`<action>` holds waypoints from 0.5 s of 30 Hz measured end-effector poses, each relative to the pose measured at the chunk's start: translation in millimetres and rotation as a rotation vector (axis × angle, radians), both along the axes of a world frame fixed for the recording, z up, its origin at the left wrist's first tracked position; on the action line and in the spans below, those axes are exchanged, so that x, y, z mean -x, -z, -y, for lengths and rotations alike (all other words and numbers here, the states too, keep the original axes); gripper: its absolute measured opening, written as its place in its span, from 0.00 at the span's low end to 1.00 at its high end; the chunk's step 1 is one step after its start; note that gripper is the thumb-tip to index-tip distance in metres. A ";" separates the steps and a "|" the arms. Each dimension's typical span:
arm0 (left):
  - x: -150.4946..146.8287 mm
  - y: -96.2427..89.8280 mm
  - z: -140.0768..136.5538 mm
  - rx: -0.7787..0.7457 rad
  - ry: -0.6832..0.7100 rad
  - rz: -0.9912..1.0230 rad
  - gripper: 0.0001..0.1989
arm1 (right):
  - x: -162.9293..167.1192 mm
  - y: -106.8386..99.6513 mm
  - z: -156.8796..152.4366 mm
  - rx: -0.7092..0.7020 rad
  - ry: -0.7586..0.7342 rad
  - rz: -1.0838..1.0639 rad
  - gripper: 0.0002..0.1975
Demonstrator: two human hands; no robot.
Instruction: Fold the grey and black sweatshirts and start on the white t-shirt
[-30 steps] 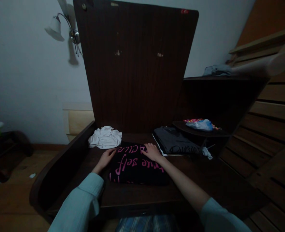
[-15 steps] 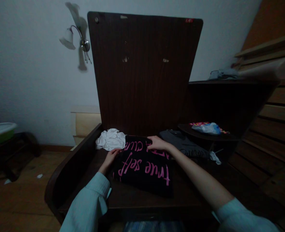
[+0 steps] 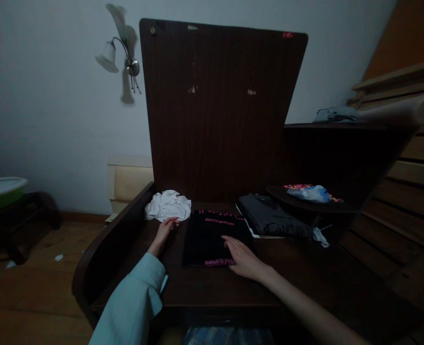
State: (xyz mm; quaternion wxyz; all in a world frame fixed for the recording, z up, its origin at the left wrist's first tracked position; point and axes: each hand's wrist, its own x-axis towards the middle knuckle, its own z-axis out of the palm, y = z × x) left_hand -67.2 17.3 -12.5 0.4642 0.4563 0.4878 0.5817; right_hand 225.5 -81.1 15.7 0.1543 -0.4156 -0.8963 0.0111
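A black garment with pink lettering (image 3: 208,242) lies folded into a compact rectangle on the dark wooden desk. On its right side rests my right hand (image 3: 244,258), fingers stretched out over the cloth and not gripping it. My left hand (image 3: 166,232) hovers or rests just left of the garment, apart from it, with fingers loosely extended and nothing in them. Behind the left hand sits a crumpled white cloth (image 3: 168,205). To the right, past the black garment, is a folded dark grey garment with black lettering (image 3: 274,218).
A tall dark panel (image 3: 219,120) rises at the desk's back. A small rounded shelf (image 3: 305,205) at right bears a plastic bag (image 3: 312,193). The desk's raised curved side (image 3: 100,244) stands at left. Further left, a green basin (image 3: 3,196) sits on a dark stool.
The black garment has been folded over into a smaller rectangle, so different pink lettering shows. My right hand moved from its far edge toward me; my left hand let go of its left edge.
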 end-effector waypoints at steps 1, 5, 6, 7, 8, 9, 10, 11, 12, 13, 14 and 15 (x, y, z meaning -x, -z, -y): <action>-0.1 0.1 0.0 0.003 -0.003 0.002 0.15 | 0.0 8.5 6.4 0.017 0.030 -0.039 0.25; -0.2 -0.6 0.6 -0.006 -0.009 0.008 0.18 | 13.3 18.1 24.5 -0.017 0.134 -0.111 0.24; -0.2 -1.0 1.2 -0.011 -0.009 0.004 0.18 | 19.6 18.0 26.9 -0.035 0.171 -0.103 0.21; -0.2 -1.5 2.1 -0.015 -0.007 -0.004 0.19 | 26.6 18.1 28.4 -0.051 0.217 -0.085 0.18; -0.3 -2.1 3.3 -0.020 -0.004 -0.017 0.19 | 33.8 18.4 29.2 -0.066 0.266 -0.063 0.16; -0.3 -2.6 4.7 -0.024 0.000 -0.031 0.19 | 40.8 18.9 29.6 -0.080 0.314 -0.041 0.15; -0.4 -3.1 6.2 -0.030 0.003 -0.044 0.19 | 47.2 19.7 29.7 -0.093 0.359 -0.025 0.15; -0.4 -3.6 7.7 -0.035 0.007 -0.053 0.19 | 52.6 20.6 29.7 -0.105 0.397 -0.017 0.15; -0.4 -3.8 8.9 -0.039 0.007 -0.058 0.19 | 56.7 21.5 30.0 -0.113 0.425 -0.019 0.16; -0.5 -4.0 9.9 -0.039 0.005 -0.058 0.19 | 59.5 22.4 30.7 -0.114 0.445 -0.026 0.17; -0.6 -3.9 10.5 -0.038 0.001 -0.054 0.19 | 60.8 23.2 32.2 -0.107 0.453 -0.036 0.18; -0.7 -3.7 10.5 -0.035 -0.005 -0.048 0.18 | 60.7 24.0 34.6 -0.093 0.448 -0.045 0.18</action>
